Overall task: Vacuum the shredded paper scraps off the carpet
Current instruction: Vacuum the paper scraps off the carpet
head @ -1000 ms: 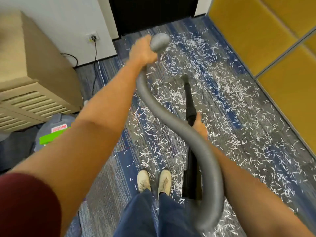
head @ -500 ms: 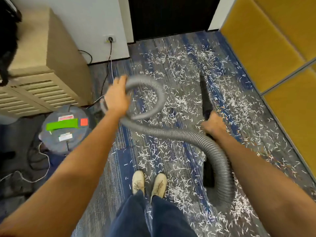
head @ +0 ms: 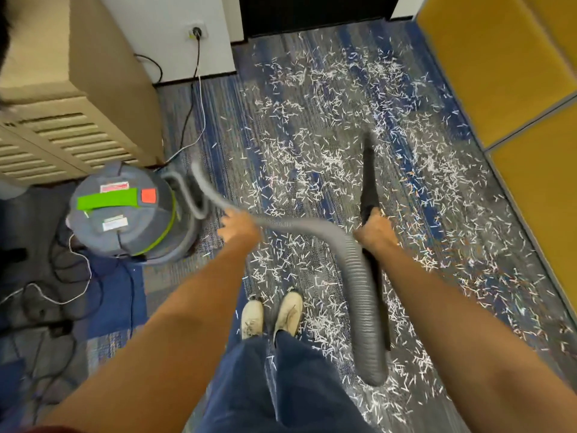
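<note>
White shredded paper scraps point(head: 315, 142) lie thick over the blue-grey carpet point(head: 268, 98) ahead and to my right. My right hand point(head: 374, 228) grips the black vacuum wand point(head: 369, 176), whose tip points forward just above the scraps. A grey ribbed hose point(head: 359, 285) loops down from the wand past my right leg, then runs left through my left hand point(head: 239, 228), which holds it, and on to the grey canister vacuum point(head: 125, 210) with a green handle at my left. The hose near the canister is blurred.
A beige louvred cabinet point(head: 78, 98) stands at the far left behind the canister. Cables point(head: 193, 89) run from a wall socket point(head: 196, 32) across the floor at left. Yellow panels point(head: 499, 73) wall the right side. A dark doorway point(head: 312, 10) lies ahead. My two shoes point(head: 271, 314) stand below.
My left hand came down from high in front to waist level at left, bringing the hose with it. The view swung left, revealing the canister. My right hand kept its grip on the wand.
</note>
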The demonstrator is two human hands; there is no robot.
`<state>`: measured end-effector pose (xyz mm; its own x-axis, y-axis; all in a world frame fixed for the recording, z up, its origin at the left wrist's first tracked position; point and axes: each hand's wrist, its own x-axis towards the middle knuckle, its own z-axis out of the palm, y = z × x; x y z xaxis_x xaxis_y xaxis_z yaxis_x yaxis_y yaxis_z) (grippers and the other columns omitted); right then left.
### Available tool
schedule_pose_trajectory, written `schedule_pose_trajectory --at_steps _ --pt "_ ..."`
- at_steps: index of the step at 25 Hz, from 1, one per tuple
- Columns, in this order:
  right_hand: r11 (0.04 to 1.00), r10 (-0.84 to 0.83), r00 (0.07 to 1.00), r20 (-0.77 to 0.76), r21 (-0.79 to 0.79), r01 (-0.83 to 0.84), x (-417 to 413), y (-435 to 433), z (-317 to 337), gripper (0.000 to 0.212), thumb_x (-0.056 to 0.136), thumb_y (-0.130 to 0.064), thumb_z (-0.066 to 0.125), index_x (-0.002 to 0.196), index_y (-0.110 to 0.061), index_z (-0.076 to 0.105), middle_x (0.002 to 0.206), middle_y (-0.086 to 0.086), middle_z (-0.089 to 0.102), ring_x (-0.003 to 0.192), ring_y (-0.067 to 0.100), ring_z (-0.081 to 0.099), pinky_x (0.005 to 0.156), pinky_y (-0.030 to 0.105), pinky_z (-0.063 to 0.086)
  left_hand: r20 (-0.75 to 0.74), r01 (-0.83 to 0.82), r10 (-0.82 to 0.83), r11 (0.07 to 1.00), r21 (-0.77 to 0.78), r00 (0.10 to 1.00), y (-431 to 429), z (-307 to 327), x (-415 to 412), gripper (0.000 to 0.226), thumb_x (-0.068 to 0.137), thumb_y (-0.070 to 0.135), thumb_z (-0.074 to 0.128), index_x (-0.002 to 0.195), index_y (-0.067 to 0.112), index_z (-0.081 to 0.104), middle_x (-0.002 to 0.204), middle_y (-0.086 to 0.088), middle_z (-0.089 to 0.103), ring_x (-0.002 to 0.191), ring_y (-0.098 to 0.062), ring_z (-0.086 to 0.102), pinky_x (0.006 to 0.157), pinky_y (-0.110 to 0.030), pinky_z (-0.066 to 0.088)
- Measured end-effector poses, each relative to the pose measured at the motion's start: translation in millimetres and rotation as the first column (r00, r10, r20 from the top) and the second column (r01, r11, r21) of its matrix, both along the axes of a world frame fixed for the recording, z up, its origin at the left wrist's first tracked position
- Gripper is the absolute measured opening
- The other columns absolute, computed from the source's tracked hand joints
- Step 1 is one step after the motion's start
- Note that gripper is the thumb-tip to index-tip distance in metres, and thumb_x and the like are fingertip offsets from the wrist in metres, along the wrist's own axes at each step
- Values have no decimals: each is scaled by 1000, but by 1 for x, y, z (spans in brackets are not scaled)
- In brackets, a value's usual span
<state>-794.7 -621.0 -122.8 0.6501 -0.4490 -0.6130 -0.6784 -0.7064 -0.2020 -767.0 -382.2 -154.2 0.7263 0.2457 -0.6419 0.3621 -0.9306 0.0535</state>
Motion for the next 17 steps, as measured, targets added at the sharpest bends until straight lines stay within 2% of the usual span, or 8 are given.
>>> schedule_pose_trajectory --at_steps 1,3,5,6,9,11,13,17 --pt "1000 0 1000 -3 16 0 0 5 -2 64 88 -8 59 143 -10 27 108 15 57 86 28 62 71 36 55 -30 121 -124 990 -71 992 -19 3 4 58 96 17 51 147 7 25 149 -20 25 134 -35 33 107 -48 36" --pt "994 -60 998 3 88 60 -1 12 -6 67 85 -4 62 141 -12 27 99 12 54 73 23 59 62 33 55 -40 213 -230 942 -261 972 -50 7 10 38 99 12 44 136 3 42 135 -20 48 120 -31 53 101 -41 44" --pt "974 -156 988 17 171 151 -3 12 -7 70 84 -2 63 142 -11 25 89 8 49 66 20 56 62 32 53 -48 190 -220 918 -349 974 -63 11 15 28 101 11 39 123 0 52 109 -12 60 93 -23 62 90 -31 50" --pt "968 -173 985 18 186 167 -3 10 -8 72 85 -2 62 144 -12 22 87 8 48 64 19 54 59 30 51 -40 147 -173 919 -365 984 -65 12 18 28 101 13 39 123 -1 51 97 -8 58 80 -19 60 81 -27 51" --pt "967 -161 987 -7 201 159 -3 9 -9 78 88 -3 59 149 -12 13 96 11 49 64 17 51 55 27 46 -24 29 -43 908 -419 999 -67 21 23 42 100 21 43 137 2 36 85 -6 52 58 -14 52 50 -20 45" --pt "936 -214 977 -6 284 207 -2 12 -8 75 87 -6 58 148 -12 15 94 8 49 68 18 53 59 29 48 -109 125 -182 909 -398 977 -67 28 24 63 91 15 58 144 6 26 94 -10 55 62 -15 52 52 -17 44" --pt "906 -242 970 1 360 225 1 18 -5 76 89 -10 54 150 -15 9 91 5 49 72 18 54 59 30 48 -184 216 -310 890 -402 933 -62 21 21 83 81 2 65 149 11 17 118 -16 52 76 -21 57 61 -21 49" --pt "933 -250 947 203 313 179 18 17 8 70 91 -14 56 148 -13 16 107 13 57 83 29 62 74 44 56 -171 371 -412 900 -228 895 -37 -12 -8 60 91 5 53 145 6 27 134 -22 43 104 -30 57 81 -28 53"
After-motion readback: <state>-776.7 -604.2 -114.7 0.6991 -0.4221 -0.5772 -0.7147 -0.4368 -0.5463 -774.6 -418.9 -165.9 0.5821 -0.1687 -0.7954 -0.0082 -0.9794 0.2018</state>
